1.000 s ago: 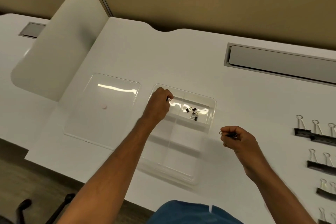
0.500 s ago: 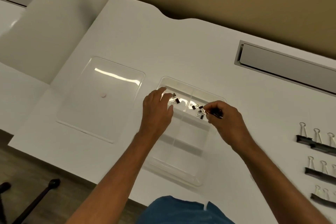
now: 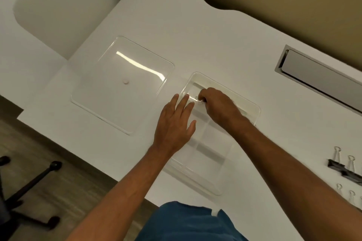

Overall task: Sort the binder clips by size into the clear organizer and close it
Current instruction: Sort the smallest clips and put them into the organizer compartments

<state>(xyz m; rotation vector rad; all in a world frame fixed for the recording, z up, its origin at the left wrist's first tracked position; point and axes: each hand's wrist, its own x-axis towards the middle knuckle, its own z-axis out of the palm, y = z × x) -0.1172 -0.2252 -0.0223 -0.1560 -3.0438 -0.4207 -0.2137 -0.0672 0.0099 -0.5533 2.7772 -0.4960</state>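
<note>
A person's right hand (image 3: 219, 109), fingers curled, pinches a small black binder clip with wire handles (image 3: 200, 100) over the far-left compartment of a clear plastic divided organizer tray (image 3: 252, 115), while the left hand (image 3: 174, 125) lies flat with fingers straight and slightly spread, its fingertips (image 3: 186, 97) resting on the tray's left rim. The organizer sits open near the front edge of a white table (image 3: 225, 45), its inner dividers faintly visible between the two forearms; the right hand hides whatever lies in the far-right compartment. Just to the left of the tray, apart from it, its clear rectangular plastic lid (image 3: 121, 84) lies flat on the table, catching a streak of ceiling light, with a small round white knob (image 3: 125, 81) near its middle. At the table's right edge, well apart from the tray, larger black binder clips with silver wire handles (image 3: 344, 166) wait in rows, partly cut off by the frame. A grey recessed cable hatch (image 3: 321, 78) is set into the table's far right, and a white privacy panel (image 3: 64, 6) stands at the far left. The person's blue garment (image 3: 186, 223) shows at the bottom, and a dark chair base (image 3: 29, 188) rests on the wood-look floor (image 3: 78, 182) lower left.
</note>
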